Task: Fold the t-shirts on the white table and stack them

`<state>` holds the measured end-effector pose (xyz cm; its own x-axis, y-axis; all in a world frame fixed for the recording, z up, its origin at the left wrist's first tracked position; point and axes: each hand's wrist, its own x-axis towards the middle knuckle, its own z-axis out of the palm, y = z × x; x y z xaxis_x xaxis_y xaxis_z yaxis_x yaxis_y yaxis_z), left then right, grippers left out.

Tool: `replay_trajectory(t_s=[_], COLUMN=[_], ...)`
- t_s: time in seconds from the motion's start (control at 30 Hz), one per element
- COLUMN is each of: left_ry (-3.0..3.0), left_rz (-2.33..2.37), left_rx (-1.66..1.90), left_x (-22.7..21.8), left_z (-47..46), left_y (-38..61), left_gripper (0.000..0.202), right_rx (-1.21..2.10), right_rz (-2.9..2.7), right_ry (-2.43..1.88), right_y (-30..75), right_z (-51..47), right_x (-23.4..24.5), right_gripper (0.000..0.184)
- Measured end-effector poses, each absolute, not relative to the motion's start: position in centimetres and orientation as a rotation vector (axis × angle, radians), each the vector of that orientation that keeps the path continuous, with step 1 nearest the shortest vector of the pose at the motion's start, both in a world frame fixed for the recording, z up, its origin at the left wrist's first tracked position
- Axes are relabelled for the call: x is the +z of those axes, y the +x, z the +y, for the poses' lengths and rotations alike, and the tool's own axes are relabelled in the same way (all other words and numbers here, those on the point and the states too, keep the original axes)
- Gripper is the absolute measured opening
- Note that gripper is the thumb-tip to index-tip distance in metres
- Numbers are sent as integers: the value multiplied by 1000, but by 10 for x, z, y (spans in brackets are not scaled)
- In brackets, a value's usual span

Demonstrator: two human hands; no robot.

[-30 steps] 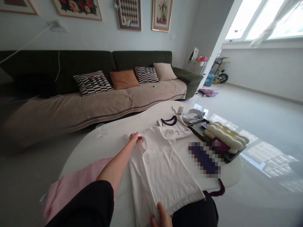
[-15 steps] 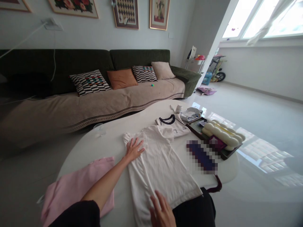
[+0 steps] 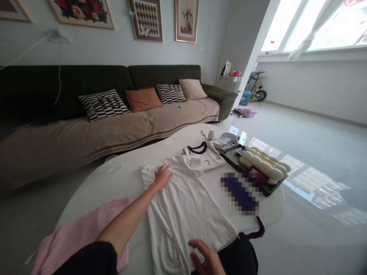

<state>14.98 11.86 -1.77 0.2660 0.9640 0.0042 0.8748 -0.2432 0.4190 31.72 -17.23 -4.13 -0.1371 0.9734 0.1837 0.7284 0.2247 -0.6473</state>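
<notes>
A white T-shirt (image 3: 183,206) lies spread on the white table, its lower part reaching toward my lap. My left hand (image 3: 163,176) is on the shirt near its neck and shoulder end, fingers drawn together on the cloth, which wrinkles around them. Close to the hem, my right hand (image 3: 208,258) hovers over the fabric, thumb and fingers apart and curved, holding nothing. Beyond the shirt is a folded white top with dark neck trim (image 3: 210,158), partly covered by the T-shirt's sleeve. A pink garment (image 3: 77,233) lies to the left, partly under my left forearm.
On the round-edged table (image 3: 94,191) are a clear cup (image 3: 114,163), a pixelated dark item (image 3: 240,194) and a dark tray (image 3: 231,159) with a puffy cream object (image 3: 265,164). A plastic packet (image 3: 226,141) is behind it. A cushioned sofa (image 3: 160,130) stands beyond.
My left hand's spread fingers have drawn together on the T-shirt. My right hand's fingers have curled and turned above the hem. The whole view has shifted slightly.
</notes>
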Motion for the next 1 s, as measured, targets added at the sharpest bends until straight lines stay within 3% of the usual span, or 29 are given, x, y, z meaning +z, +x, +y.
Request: replay_trajectory(t_s=[0.1, 0.23, 0.43, 0.57, 0.67, 0.8, 1.0], left_ry=[2266, 2237, 2007, 1776, 1589, 1351, 1101], left_rz=[1504, 1388, 1393, 1396, 1323, 1217, 1328], left_rx=[441, 488, 517, 538, 554, 626, 709], left_x=[-5, -4, -21, -18, -2, 23, 11], left_z=[151, 187, 209, 214, 222, 226, 189], left_y=[198, 252, 279, 279, 263, 200, 95], left_gripper=[39, 41, 47, 25, 10, 8, 11], right_rx=[341, 170, 180, 229, 197, 111, -54], right_rz=[-1635, -1501, -1534, -1541, -1541, -1730, -2135], right_ry=[-1832, -1959, -2150, -2146, -2066, -1873, -1492], right_y=[367, 403, 409, 411, 406, 379, 320], right_z=[-134, -113, -127, -129, -132, -143, -159], right_x=[-35, -44, -65, -58, -40, -22, -62], right_gripper=[34, 35, 17, 7, 8, 9, 17])
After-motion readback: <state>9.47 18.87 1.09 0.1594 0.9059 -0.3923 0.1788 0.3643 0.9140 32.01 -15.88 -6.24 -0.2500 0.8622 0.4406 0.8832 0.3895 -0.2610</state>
